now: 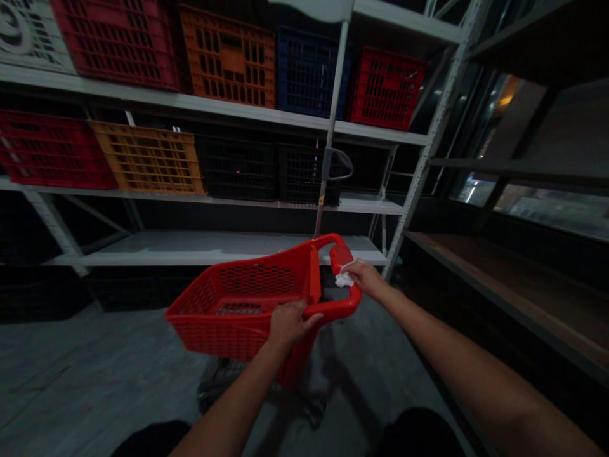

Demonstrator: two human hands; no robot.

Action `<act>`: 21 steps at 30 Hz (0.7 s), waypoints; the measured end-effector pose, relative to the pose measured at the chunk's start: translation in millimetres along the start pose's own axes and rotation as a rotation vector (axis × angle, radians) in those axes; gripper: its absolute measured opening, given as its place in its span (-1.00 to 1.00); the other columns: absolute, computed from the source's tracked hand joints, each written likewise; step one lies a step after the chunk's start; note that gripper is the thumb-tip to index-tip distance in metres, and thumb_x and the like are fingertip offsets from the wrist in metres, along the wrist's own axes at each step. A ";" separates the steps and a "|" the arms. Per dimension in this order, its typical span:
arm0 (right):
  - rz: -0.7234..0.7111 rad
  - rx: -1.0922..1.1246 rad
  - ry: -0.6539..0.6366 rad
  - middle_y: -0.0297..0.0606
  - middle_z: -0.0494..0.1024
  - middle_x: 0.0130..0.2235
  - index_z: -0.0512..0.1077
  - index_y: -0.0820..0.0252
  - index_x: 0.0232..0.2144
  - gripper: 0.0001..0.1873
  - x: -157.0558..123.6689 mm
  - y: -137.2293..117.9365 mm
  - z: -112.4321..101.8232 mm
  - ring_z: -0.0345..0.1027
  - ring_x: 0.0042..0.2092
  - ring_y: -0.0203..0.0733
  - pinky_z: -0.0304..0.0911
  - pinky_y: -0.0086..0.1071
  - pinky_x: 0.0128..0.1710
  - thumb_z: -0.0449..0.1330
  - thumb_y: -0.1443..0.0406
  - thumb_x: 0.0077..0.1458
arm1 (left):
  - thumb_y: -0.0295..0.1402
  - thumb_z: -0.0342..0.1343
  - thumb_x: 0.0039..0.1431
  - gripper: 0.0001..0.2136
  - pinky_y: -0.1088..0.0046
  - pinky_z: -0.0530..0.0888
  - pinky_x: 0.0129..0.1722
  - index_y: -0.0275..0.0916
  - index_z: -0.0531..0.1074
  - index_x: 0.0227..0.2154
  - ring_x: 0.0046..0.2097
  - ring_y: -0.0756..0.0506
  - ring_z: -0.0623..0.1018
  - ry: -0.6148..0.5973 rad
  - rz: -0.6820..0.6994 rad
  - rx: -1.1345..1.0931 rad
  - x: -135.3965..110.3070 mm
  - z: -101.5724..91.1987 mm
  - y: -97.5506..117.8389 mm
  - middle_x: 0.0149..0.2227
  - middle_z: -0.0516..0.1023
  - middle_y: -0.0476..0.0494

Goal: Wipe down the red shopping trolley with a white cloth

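Dimly lit — grey floor (143, 368), crate-laden shelving (157, 246); left hand (288, 324) clamped on red cart (219, 336); right hand (364, 277) pinching white cloth (343, 280).

Both arms bare, reaching fwd from btm edge. L forearm (244, 400) runs up & slightly R; L hand (287, 325) approx palm-down, back of hand up, thumb (313, 321) stuck out to R, apart from fingers, whose tips are partly hidden; grip unclear. R forearm (457, 357) comes diag from btm R corner, up-L; R wrist approx in line w/ it. R hand (364, 277) higher & farther fwd than L, fingers bent, tips pinched tog. Hands well apart.
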State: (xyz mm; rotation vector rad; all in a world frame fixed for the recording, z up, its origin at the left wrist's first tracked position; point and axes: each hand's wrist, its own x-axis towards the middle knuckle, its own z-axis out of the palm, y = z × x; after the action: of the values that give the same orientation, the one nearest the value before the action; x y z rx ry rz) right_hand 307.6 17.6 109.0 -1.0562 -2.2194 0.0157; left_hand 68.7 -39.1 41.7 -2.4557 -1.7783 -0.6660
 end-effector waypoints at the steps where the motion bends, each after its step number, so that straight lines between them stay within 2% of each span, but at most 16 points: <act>1: 0.063 0.061 0.124 -0.26 0.50 -0.33 0.46 0.18 -0.40 -0.76 -8.0 -0.6 6.4 0.31 -0.24 -0.22 0.15 -0.34 -0.19 0.03 0.47 -0.07 | 0.16 -0.30 -0.01 -0.40 0.42 0.30 -0.23 -0.19 0.39 -0.20 -0.21 -0.13 0.47 0.009 0.003 0.007 0.1 -0.2 0.1 -0.29 0.52 -0.18; 3: 0.234 0.196 0.399 -0.23 0.47 -0.32 0.43 0.22 -0.39 -0.79 -29.4 -9.8 22.7 0.30 -0.24 -0.21 0.17 -0.34 -0.21 0.00 0.41 -0.03 | 0.15 -0.29 0.01 -0.42 0.43 0.31 -0.23 -0.20 0.39 -0.22 -0.22 -0.12 0.47 0.032 0.025 0.015 0.0 0.2 -0.6 -0.29 0.52 -0.17; 5: 0.411 0.309 0.660 -0.22 0.43 -0.30 0.40 0.24 -0.35 -0.80 -52.6 -29.4 42.8 0.28 -0.23 -0.21 0.17 -0.34 -0.22 -0.01 0.34 0.01 | 0.13 -0.29 0.02 -0.43 0.42 0.31 -0.22 -0.21 0.39 -0.23 -0.22 -0.11 0.47 0.061 0.058 0.010 -0.6 1.5 -2.4 -0.30 0.52 -0.16; 6: 0.475 0.353 0.757 -0.22 0.42 -0.27 0.38 0.23 -0.33 -0.80 -62.8 -42.1 53.6 0.27 -0.21 -0.20 0.16 -0.34 -0.21 -0.01 0.31 0.01 | 0.13 -0.28 0.02 -0.43 0.42 0.31 -0.22 -0.21 0.39 -0.23 -0.22 -0.11 0.47 0.075 0.072 0.005 -1.0 2.4 -3.6 -0.30 0.52 -0.16; 8: 0.563 0.486 0.874 -0.24 0.39 -0.26 0.34 0.22 -0.28 -0.79 -77.4 -68.5 74.1 0.27 -0.24 -0.23 0.17 -0.39 -0.27 0.00 0.29 0.01 | 0.12 -0.27 0.02 -0.44 0.42 0.31 -0.22 -0.22 0.39 -0.24 -0.23 -0.12 0.48 0.102 0.088 0.003 -1.7 4.2 -6.0 -0.30 0.53 -0.16; 10: 0.625 0.623 0.931 -0.26 0.36 -0.27 0.28 0.20 -0.25 -0.78 -83.1 -89.6 89.3 0.27 -0.34 -0.29 0.17 -0.45 -0.38 0.01 0.27 0.01 | 0.12 -0.26 0.02 -0.44 0.42 0.31 -0.24 -0.23 0.40 -0.28 -0.25 -0.12 0.48 0.119 0.085 0.016 -2.2 5.4 -8.2 -0.34 0.53 -0.17; 12: 0.652 0.710 0.960 -0.31 0.34 -0.33 0.25 0.19 -0.27 -0.80 -80.7 -98.7 95.8 0.23 -0.44 -0.36 0.15 -0.49 -0.46 0.02 0.25 0.01 | 0.12 -0.26 0.02 -0.45 0.43 0.31 -0.27 -0.23 0.41 -0.34 -0.27 -0.12 0.48 0.125 0.079 0.033 -2.2 5.9 -9.6 -0.38 0.52 -0.16; 15: 0.657 0.702 1.007 -0.34 0.32 -0.38 0.25 0.20 -0.30 -0.80 -68.5 -90.7 89.6 0.21 -0.46 -0.37 0.14 -0.50 -0.45 0.01 0.22 0.02 | 0.12 -0.26 0.01 -0.46 0.46 0.31 -0.28 -0.22 0.41 -0.35 -0.27 -0.10 0.48 0.119 0.078 0.038 -1.2 6.2 -10.1 -0.38 0.52 -0.15; 18: 0.686 0.614 1.054 -0.27 0.36 -0.34 0.27 0.23 -0.31 -0.76 -58.7 -78.2 79.0 0.25 -0.32 -0.28 0.16 -0.44 -0.34 -0.02 0.19 0.03 | 0.12 -0.25 0.01 -0.46 0.46 0.31 -0.27 -0.22 0.40 -0.34 -0.26 -0.10 0.48 0.123 0.089 0.028 -0.1 7.2 -9.6 -0.37 0.52 -0.14; 21: 0.693 0.625 1.031 -0.25 0.37 -0.34 0.27 0.23 -0.30 -0.76 -62.6 -83.9 80.5 0.26 -0.33 -0.27 0.17 -0.43 -0.34 -0.03 0.18 0.05 | 0.11 -0.24 0.02 -0.46 0.45 0.31 -0.27 -0.23 0.41 -0.31 -0.26 -0.11 0.48 0.144 0.100 0.011 -0.5 8.1 -9.7 -0.36 0.52 -0.15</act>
State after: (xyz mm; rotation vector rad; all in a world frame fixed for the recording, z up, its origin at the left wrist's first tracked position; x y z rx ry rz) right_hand 231.9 -61.1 34.8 -1.0577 -0.7856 0.3550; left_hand 62.3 -34.0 32.0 -2.4029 -1.5927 -0.8004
